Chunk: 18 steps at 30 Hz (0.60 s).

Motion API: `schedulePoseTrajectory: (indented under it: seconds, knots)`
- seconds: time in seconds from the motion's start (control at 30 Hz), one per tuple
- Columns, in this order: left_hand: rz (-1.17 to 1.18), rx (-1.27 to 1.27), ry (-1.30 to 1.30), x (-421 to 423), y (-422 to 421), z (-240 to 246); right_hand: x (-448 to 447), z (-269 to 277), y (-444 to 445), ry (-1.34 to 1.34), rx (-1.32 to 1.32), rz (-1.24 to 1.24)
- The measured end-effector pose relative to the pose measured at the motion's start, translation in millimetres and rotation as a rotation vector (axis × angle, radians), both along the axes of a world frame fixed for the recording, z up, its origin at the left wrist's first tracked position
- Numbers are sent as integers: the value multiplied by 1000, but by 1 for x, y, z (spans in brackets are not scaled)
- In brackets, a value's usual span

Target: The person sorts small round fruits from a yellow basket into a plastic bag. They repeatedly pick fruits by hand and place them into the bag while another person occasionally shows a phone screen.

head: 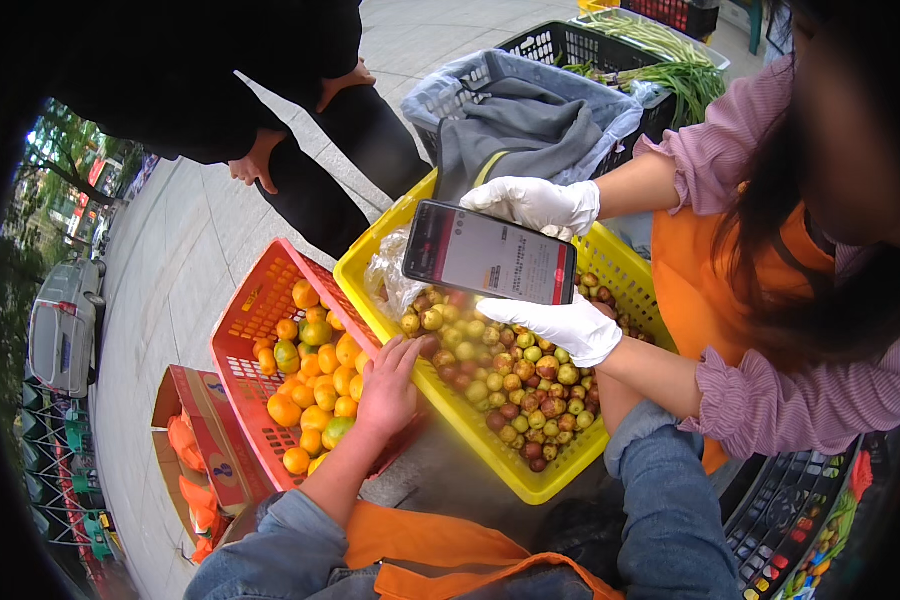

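Observation:
My left hand (387,386) rests with its fingers extended at the adjoining rims of two plastic baskets. One is a red basket (241,367) of oranges (316,394), a few of them greenish. The other is a yellow basket (495,474) of green and brown jujubes (529,394). My right forearm reaches up at the yellow basket's right side, but my right hand is hidden behind a co-worker's arm. Over the jujubes, the co-worker's white-gloved hands (559,330) hold a smartphone (489,253), its lit screen bearing writing. Crumpled clear plastic (392,274) lies in the yellow basket.
A lined basket (427,97) with a grey garment (521,124) stands beyond. Green vegetables (671,86) lie behind it. An open cardboard box (214,442) with orange packets is at left. Another person in black trousers (367,139) stands opposite. A black crate (787,510) sits at lower right.

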<state>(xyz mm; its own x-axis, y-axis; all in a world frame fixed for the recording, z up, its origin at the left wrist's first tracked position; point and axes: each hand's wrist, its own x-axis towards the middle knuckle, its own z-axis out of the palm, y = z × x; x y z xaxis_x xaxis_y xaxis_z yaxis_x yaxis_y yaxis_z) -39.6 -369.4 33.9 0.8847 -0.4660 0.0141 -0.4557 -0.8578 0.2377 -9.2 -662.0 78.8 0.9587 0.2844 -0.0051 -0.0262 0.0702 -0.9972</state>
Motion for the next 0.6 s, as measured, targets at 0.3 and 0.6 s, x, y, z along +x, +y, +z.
schedulePoseTrajectory:
  seconds: [0.3, 0.6]
  knots:
    - [-5, -22, -39, 0, 1, -2, -1, 2, 1, 20, -12, -5]
    - [-18, -24, -49, 0, 2, -4, -1, 6, 0, 39, -7, 22]
